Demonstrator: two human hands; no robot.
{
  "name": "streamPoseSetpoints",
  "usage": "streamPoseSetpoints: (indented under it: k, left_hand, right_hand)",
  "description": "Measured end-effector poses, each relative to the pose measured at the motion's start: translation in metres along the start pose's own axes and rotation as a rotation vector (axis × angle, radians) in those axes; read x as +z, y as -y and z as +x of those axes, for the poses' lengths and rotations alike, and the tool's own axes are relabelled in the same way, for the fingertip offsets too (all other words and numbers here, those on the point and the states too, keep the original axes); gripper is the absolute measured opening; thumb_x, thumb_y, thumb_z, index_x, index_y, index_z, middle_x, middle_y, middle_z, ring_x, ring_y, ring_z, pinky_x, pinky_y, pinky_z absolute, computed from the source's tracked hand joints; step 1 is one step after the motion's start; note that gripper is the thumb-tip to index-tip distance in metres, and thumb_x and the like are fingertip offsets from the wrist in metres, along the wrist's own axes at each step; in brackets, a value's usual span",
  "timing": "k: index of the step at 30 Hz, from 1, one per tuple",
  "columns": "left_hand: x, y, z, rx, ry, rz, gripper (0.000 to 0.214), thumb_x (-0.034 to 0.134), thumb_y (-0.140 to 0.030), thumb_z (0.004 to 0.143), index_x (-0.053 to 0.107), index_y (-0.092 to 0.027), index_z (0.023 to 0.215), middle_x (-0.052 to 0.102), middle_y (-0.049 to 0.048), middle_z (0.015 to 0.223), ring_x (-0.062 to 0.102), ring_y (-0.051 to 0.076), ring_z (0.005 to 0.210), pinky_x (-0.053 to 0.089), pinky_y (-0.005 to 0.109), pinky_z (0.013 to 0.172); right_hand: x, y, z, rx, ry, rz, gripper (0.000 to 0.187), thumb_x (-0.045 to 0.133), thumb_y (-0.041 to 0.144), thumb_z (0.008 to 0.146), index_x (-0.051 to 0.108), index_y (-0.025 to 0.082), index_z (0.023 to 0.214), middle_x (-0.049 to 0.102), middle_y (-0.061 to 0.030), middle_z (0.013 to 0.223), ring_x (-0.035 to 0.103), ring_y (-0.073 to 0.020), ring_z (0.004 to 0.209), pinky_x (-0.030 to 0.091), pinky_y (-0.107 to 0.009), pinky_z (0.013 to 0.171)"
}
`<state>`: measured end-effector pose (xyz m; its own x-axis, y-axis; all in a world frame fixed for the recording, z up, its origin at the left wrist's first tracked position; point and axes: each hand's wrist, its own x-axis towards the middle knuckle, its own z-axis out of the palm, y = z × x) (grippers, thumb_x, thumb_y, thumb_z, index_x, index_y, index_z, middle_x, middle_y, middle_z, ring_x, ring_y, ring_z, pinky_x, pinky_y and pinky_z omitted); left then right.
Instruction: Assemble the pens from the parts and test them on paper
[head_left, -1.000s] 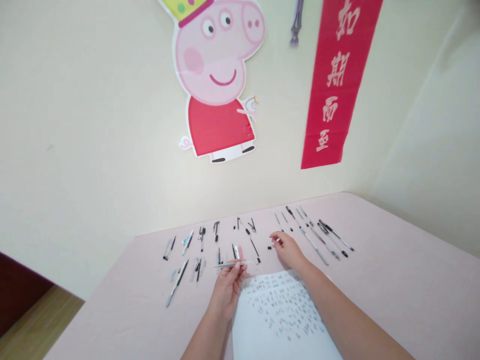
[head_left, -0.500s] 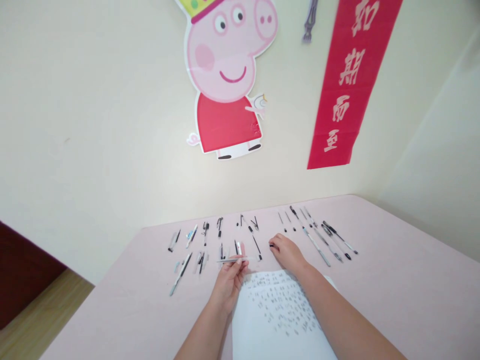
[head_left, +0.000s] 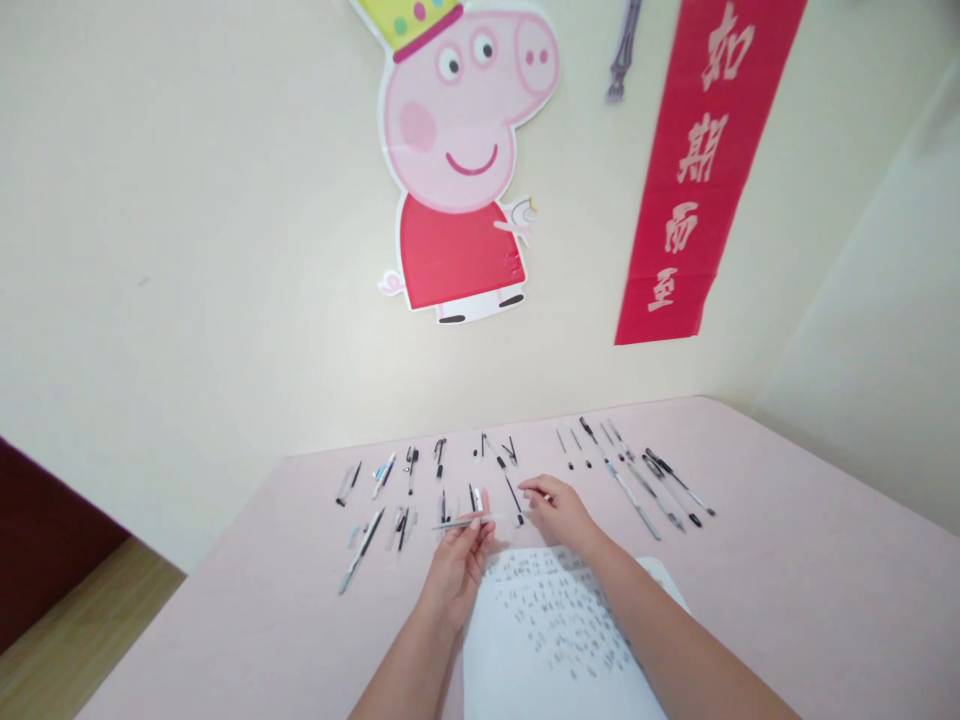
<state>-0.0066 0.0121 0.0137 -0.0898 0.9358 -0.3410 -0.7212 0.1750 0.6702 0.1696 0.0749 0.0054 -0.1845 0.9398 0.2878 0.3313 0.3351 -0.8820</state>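
My left hand (head_left: 457,565) is closed on a clear pen barrel (head_left: 459,522), held level above the pink table (head_left: 787,560). My right hand (head_left: 559,512) hovers just right of the barrel's end, with fingers pinched on a small part that I cannot make out. Under both wrists lies a white sheet (head_left: 555,640) covered in small handwritten marks. Several loose pen parts (head_left: 405,470) lie in rows beyond my hands.
Several whole pens (head_left: 645,480) lie side by side at the back right of the table. A cartoon pig cutout (head_left: 465,170) and a red banner (head_left: 690,170) hang on the wall behind. The table's left edge drops to a wooden floor (head_left: 60,660).
My right hand has moved left from beside the small black part towards the barrel's end. My left hand has kept the barrel nearly still. The view tilted slightly.
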Motion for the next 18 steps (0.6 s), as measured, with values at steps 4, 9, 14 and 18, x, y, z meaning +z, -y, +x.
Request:
streamPoseSetpoints:
  k: [4, 9, 14, 18]
  left_hand:
    - [0.003, -0.001, -0.001, 0.005, -0.032, -0.024, 0.015, 0.051, 0.0, 0.082, 0.063, -0.007, 0.077, 0.07, 0.0083, 0.07, 0.067, 0.01, 0.063, 0.055, 0.017, 0.062]
    - [0.004, -0.001, -0.001, 0.004, -0.035, -0.029, 0.016, 0.05, 0.0, 0.082, 0.064, -0.007, 0.078, 0.07, 0.0085, 0.071, 0.067, 0.011, 0.065, 0.056, 0.018, 0.063]
    - [0.003, -0.001, -0.001, 0.008, -0.034, -0.04, 0.016, 0.051, 0.001, 0.081, 0.064, -0.007, 0.078, 0.07, 0.0084, 0.07, 0.068, 0.011, 0.065, 0.056, 0.019, 0.064]
    - [0.003, -0.002, -0.002, 0.009, -0.026, -0.035, 0.017, 0.05, 0.001, 0.082, 0.064, -0.007, 0.078, 0.07, 0.0091, 0.071, 0.067, 0.011, 0.064, 0.056, 0.018, 0.063]
  right_hand:
    - [0.011, 0.004, -0.001, 0.221, 0.109, 0.403, 0.031, 0.063, 0.042, 0.067, 0.065, 0.015, 0.084, 0.067, -0.0064, 0.076, 0.061, -0.0184, 0.072, 0.046, -0.027, 0.056]
    - [0.015, 0.01, -0.002, 0.263, 0.131, 0.49, 0.036, 0.07, 0.047, 0.06, 0.065, 0.014, 0.074, 0.066, -0.0048, 0.068, 0.06, -0.016, 0.065, 0.044, -0.025, 0.054]
    - [0.018, 0.011, -0.005, 0.245, 0.133, 0.448, 0.032, 0.069, 0.043, 0.062, 0.065, 0.014, 0.073, 0.062, -0.0008, 0.06, 0.053, -0.0108, 0.053, 0.041, -0.023, 0.051]
    - [0.019, 0.013, -0.007, 0.223, 0.163, 0.459, 0.028, 0.068, 0.04, 0.063, 0.065, 0.014, 0.075, 0.062, -0.0004, 0.062, 0.053, -0.0108, 0.055, 0.041, -0.023, 0.052]
